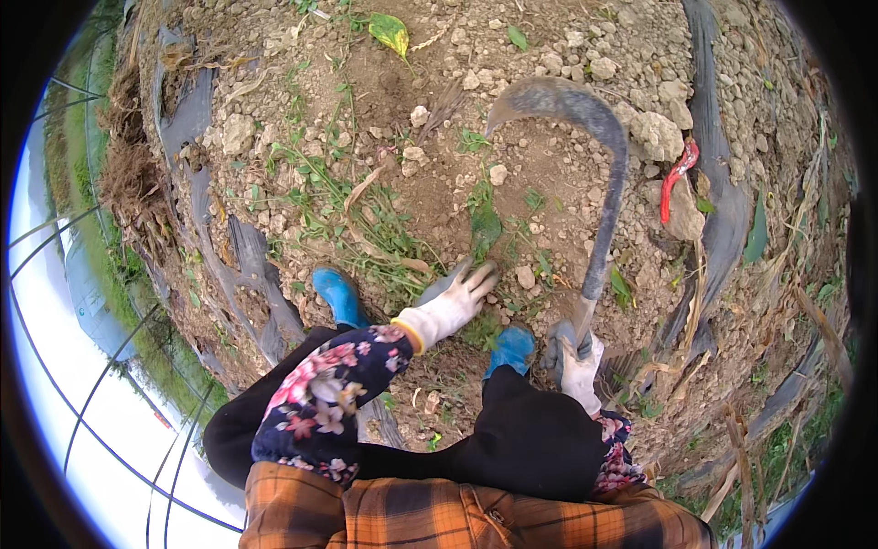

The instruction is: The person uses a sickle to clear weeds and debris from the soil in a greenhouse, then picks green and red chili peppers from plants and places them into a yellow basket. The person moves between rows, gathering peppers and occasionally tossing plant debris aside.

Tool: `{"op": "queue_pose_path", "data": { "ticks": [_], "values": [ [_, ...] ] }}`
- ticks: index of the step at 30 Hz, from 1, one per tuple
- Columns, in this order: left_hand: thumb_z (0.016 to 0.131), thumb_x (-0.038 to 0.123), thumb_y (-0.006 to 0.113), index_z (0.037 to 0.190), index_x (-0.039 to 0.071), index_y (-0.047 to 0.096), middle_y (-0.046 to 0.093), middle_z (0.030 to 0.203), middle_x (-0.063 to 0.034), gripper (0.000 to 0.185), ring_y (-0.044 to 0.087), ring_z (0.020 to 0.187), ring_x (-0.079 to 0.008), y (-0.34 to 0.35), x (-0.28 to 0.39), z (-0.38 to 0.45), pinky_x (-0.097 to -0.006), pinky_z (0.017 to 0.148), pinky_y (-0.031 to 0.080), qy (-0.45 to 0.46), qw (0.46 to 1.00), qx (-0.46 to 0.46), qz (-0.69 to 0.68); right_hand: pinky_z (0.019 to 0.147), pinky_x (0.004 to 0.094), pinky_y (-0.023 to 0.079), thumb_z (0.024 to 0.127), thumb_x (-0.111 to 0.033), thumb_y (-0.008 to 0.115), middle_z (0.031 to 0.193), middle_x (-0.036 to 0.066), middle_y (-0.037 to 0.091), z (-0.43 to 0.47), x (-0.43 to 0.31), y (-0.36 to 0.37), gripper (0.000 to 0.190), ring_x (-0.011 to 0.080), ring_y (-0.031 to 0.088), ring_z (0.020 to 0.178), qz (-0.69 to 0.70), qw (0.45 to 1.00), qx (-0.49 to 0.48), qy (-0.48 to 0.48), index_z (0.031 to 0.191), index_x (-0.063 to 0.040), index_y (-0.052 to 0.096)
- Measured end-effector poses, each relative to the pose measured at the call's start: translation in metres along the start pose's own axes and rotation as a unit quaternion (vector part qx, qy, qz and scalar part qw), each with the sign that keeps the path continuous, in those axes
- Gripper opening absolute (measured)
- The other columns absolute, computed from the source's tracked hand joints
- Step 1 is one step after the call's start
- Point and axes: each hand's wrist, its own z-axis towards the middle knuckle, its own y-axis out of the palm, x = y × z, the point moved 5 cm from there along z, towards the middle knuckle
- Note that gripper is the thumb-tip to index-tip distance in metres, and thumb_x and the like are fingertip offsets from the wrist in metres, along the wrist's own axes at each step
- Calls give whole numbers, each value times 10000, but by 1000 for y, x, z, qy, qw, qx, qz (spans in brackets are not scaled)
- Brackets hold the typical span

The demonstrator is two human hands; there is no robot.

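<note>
My right hand (575, 357), in a white and grey work glove, grips the handle of a sickle (612, 185) beside my right boot. The tool's worn, dark metal reaches away from me, and its hooked blade curves left to a point above the soil. My left hand (458, 298), gloved the same way, is low over the ground between my boots with its fingers apart. Its fingertips are by a small broad-leaved weed (485, 223); what lies under the palm is hidden. Left of that hand, green weeds (370, 230) spread in a tangled heap.
Blue rubber boots (337, 296) stand on dry, cloddy soil. Strips of black plastic mulch film (713, 171) run along both sides. A red pepper (679, 180) rests against a large clod at the right. Uprooted dry roots (134, 171) lie at the left, near thin frame bars.
</note>
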Motion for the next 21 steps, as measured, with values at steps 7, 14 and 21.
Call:
{"op": "queue_pose_path", "data": {
  "ticks": [7, 14, 21],
  "values": [
    [773, 84, 682, 1083, 51, 639, 662, 1009, -155, 314, 655, 987, -338, -53, -73, -37, -423, 830, 555, -270, 951, -111, -98, 743, 271, 517, 860, -7, 713, 911, 40, 698, -11, -17, -9, 237, 89, 627, 829, -57, 998, 28, -15, 1088, 29, 659],
    [684, 7, 739, 1258, 18, 560, 676, 1021, -146, 602, 675, 899, -321, -136, -98, -34, -418, 813, 555, -357, 892, 254, -112, 593, 261, 486, 868, 32, 695, 799, 14, 658, 4, 1, -17, 180, 70, 586, 671, 32, 996, 78, -15, 1042, 33, 651],
    [620, 121, 770, 1042, 117, 653, 496, 1346, -167, 438, 432, 1284, -383, -96, -68, 36, -581, 1052, 342, -334, 912, 239, 20, 421, 288, 416, 949, -232, 688, 605, 21, 540, 3, -3, -1, 222, 128, 507, 469, 22, 994, 101, -30, 934, -17, 635]
  ]
}}
